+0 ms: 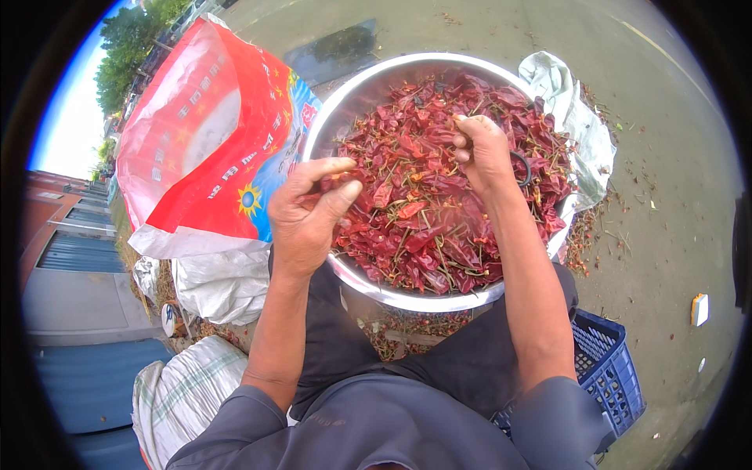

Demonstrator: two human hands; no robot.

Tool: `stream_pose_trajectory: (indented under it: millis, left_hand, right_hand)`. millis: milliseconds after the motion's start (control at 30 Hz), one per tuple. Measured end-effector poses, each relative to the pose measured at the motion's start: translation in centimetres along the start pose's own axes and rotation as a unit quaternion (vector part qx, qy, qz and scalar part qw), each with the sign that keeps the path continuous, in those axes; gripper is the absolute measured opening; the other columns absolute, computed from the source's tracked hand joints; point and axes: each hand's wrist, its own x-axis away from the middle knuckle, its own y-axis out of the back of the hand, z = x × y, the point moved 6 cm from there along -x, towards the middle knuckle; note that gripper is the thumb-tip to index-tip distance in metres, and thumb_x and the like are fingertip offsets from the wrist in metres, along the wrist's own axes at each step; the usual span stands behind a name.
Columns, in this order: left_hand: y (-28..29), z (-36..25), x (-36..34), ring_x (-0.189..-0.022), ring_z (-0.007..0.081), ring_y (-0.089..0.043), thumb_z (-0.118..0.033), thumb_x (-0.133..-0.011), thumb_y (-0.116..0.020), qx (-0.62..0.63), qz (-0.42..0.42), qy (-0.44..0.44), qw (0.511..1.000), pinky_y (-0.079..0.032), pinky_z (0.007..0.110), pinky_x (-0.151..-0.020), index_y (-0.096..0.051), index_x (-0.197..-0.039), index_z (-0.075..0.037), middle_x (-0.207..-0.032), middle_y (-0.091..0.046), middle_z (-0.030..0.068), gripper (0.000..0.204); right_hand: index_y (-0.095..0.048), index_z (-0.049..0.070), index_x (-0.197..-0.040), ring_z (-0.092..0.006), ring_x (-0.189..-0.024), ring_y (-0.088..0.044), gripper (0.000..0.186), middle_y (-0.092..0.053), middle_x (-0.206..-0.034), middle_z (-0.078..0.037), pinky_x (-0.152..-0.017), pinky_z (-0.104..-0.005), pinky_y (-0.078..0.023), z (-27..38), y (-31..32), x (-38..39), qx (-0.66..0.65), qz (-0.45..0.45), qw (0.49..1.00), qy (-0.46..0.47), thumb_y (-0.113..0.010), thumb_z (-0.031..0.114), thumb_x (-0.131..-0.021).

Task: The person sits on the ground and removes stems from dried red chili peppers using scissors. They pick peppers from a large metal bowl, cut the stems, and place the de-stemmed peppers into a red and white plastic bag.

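Note:
A wide metal basin [356,80] full of dried red chilies [423,211] with pale stems stands before my knees. Over its left side, my left hand [301,215] has thumb and fingers curled round a dried red chili [333,182]. My right hand [484,149] is above the right part of the heap, fingers closed in a pinch. What its fingertips hold, if anything, is too small to make out. Beside my right wrist, a dark curved loop [525,168] shows against the chilies; what it belongs to is hidden.
At the left stands a large red, white and blue sack [258,168], its mouth open. White woven sacks [219,286] lie below it. Another pale sack [591,149] touches the basin's right side. A blue plastic crate [615,376] is by my right leg. Chili scraps litter the ground.

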Motion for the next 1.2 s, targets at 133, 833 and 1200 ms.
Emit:
stream_pose_trajectory:
  millis: [133,833,1200]
  left_hand:
    - [6.6,-12.6,-3.5,-0.076,0.0145,-0.073,0.004,-0.093,-0.070,-0.192,-0.158,-0.278,0.928,-0.056,0.023,-0.065,-0.068,-0.119,0.002,-0.092,-0.074,0.0094,0.026]
    - [7.5,30.7,-7.7,-0.132,0.0368,-0.053,-0.013,-0.080,-0.078,-0.343,0.167,0.228,0.896,-0.042,0.040,-0.110,-0.044,-0.151,-0.006,-0.144,-0.054,0.0237,0.079]
    - [0.5,27.1,-9.3,-0.117,0.0256,-0.065,-0.016,-0.086,-0.076,-0.188,0.145,0.209,0.948,-0.046,0.036,-0.103,-0.058,-0.136,0.000,-0.128,-0.068,0.0171,0.056]
  right_hand:
    - [-0.055,0.009,-0.090,-0.0068,-0.059,-0.050,0.009,-0.057,-0.077,-0.001,-0.048,-0.0222,-0.040,0.2,1.4,-0.5,0.001,-0.006,1.000,0.019,-0.062,0.008,-0.095]
    - [-0.059,0.006,-0.103,-0.0055,-0.064,-0.054,0.011,-0.059,-0.082,0.001,-0.052,-0.0214,-0.045,0.4,0.1,1.3,0.063,0.006,0.998,-0.030,-0.061,0.017,-0.102]
    - [-0.060,0.006,-0.097,-0.0065,-0.064,-0.053,0.012,-0.060,-0.081,0.000,-0.054,-0.0228,-0.045,-0.8,0.3,-0.2,0.134,-0.004,0.990,-0.042,-0.059,0.017,-0.101]
